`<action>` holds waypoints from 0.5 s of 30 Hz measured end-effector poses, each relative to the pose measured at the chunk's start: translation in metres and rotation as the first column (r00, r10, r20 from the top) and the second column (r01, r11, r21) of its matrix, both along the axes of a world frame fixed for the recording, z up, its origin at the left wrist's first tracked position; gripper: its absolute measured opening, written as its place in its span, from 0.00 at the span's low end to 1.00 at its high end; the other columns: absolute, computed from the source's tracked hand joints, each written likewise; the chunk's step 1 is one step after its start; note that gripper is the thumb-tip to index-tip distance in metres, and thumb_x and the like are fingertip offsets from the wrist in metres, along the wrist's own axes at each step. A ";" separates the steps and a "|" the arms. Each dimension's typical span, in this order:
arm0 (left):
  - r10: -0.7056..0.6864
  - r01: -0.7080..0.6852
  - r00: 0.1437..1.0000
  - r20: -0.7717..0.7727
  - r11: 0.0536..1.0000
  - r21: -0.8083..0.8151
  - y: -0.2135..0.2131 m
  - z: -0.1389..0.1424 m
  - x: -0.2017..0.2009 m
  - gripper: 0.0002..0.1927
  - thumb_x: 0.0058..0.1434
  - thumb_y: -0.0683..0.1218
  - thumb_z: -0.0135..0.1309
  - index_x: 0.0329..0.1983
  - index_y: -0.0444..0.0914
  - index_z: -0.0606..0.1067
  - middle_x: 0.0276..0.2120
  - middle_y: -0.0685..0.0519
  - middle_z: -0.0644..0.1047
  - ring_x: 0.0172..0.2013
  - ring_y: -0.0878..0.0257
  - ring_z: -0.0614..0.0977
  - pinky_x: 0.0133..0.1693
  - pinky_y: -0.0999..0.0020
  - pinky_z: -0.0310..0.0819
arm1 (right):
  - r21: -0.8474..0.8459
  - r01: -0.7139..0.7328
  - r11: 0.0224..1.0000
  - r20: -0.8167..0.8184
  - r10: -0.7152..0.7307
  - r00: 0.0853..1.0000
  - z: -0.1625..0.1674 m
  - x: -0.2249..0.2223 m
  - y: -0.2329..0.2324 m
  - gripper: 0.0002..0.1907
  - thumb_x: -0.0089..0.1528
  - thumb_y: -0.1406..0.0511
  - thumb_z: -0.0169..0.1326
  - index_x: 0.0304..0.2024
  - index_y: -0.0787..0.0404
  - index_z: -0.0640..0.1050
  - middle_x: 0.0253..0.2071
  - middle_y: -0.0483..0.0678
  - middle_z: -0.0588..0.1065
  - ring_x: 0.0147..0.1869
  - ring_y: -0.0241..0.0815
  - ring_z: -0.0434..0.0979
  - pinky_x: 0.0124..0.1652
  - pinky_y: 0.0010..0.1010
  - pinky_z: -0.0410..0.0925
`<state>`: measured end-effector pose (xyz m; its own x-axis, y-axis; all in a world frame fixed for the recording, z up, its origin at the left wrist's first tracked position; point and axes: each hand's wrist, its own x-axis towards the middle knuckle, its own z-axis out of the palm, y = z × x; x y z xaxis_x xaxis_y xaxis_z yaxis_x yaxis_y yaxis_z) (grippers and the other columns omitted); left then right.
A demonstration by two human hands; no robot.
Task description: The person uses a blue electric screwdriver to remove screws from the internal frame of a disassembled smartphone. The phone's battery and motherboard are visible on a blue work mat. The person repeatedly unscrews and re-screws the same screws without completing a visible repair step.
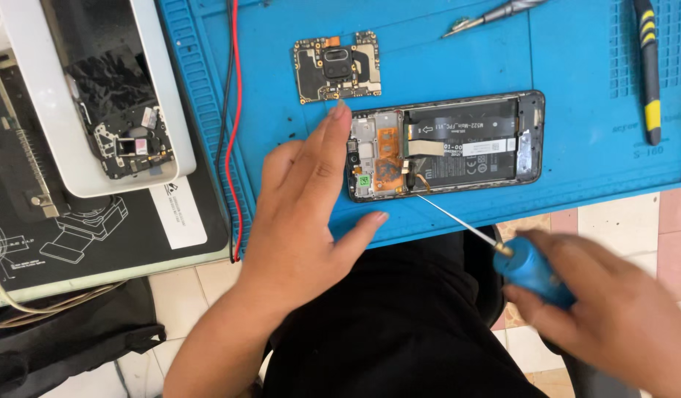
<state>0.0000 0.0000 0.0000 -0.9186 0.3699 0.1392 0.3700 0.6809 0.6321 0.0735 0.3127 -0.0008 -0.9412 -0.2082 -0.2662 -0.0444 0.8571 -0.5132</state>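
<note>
Blue mat [576, 133] covers the worktop; opened phone [445, 146] lies on it, back off, battery exposed. Left hand [303, 214] spread flat, fingers wide, fingertip at the phone's left end, holding nothing. Right hand [620, 309], partly cut off by the frame edge, closed around a blue-handled screwdriver [495, 247]; tip meets the phone's lower edge, exact contact point too small to resolve. Loose circuit board [337, 66] lies just above.

Loose circuit board [337, 66], red wire [233, 125], tweezers [495, 15], white tray [163, 96].
</note>
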 end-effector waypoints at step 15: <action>-0.023 0.023 1.000 0.019 1.000 0.007 -0.041 0.053 -0.074 0.64 0.45 0.59 0.75 0.77 0.37 0.51 0.71 0.46 0.68 0.55 0.51 0.72 0.59 0.60 0.67 | -0.286 0.301 0.910 0.341 -0.197 0.919 0.022 -0.019 -0.092 0.24 0.52 0.60 0.63 0.49 0.63 0.78 0.27 0.48 0.76 0.29 0.41 0.75 0.27 0.32 0.70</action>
